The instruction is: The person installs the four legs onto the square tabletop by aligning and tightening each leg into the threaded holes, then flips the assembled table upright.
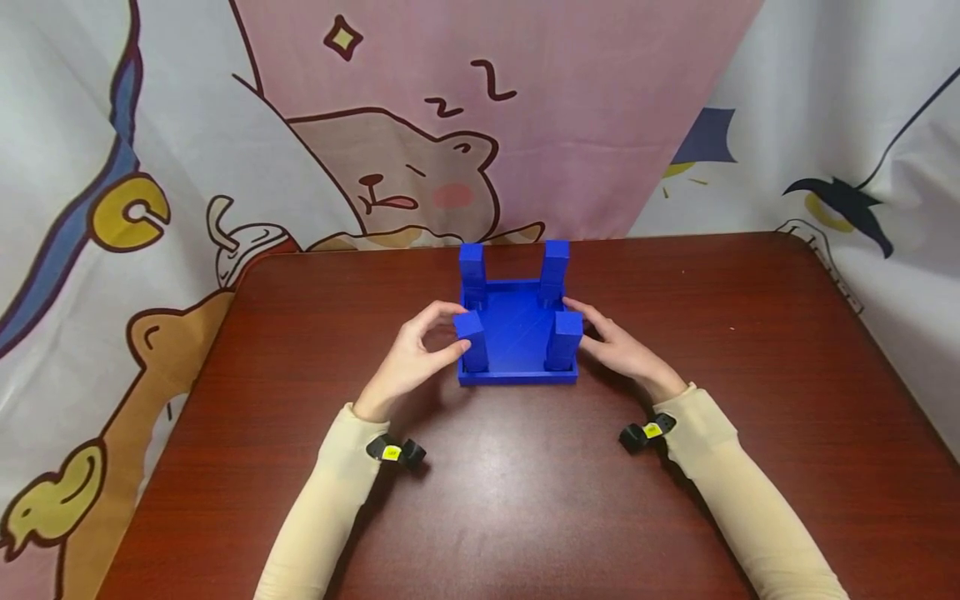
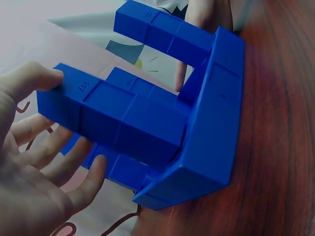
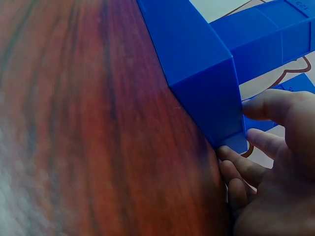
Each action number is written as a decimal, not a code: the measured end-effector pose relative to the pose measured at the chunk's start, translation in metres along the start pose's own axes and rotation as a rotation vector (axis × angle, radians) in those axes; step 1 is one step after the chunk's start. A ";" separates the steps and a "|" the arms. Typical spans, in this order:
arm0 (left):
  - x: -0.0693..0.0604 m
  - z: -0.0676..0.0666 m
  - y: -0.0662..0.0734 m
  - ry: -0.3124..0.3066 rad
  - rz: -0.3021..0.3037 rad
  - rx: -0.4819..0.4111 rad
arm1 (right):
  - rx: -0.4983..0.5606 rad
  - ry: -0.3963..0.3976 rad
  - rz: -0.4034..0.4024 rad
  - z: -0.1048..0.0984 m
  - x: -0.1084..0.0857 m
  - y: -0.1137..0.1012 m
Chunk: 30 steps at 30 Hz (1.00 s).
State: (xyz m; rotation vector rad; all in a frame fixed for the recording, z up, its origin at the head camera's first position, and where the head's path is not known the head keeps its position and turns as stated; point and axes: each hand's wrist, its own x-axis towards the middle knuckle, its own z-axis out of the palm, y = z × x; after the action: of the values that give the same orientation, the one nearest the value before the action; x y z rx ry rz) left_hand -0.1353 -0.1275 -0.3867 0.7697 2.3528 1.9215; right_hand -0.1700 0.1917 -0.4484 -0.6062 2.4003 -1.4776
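A shallow blue square tray (image 1: pixel 517 333) lies on the table with an upright square post at each corner. My left hand (image 1: pixel 412 354) is at its near left post (image 1: pixel 472 346). The left wrist view shows the thumb on one face of that post (image 2: pixel 118 108) near its top, and the fingers curled along the opposite side. My right hand (image 1: pixel 618 346) is at the tray's right side, by the near right post (image 1: pixel 564 342). In the right wrist view its fingertips touch the outer wall (image 3: pixel 211 105) and rim, loosely bent and not wrapped around anything.
The dark red wooden table (image 1: pixel 300 400) spreads around the tray on all sides. Behind its far edge hangs a cloth (image 1: pixel 570 125) printed with cartoon animals. Each wrist carries a small black camera (image 1: pixel 397 452) with a yellow label.
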 end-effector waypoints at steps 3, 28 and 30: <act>0.003 -0.003 -0.017 -0.032 -0.008 -0.068 | 0.011 0.003 0.001 -0.001 0.002 0.012; 0.024 -0.026 -0.056 -0.425 -0.005 -0.277 | 0.001 -0.003 -0.010 0.001 -0.004 -0.025; 0.024 -0.026 -0.057 -0.434 0.009 -0.278 | -0.002 -0.001 -0.010 0.001 -0.005 -0.025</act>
State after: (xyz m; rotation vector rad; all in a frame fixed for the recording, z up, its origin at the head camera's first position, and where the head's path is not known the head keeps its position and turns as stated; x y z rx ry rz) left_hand -0.1849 -0.1501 -0.4254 1.0413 1.7924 1.8026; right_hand -0.1604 0.1834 -0.4261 -0.6207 2.4013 -1.4789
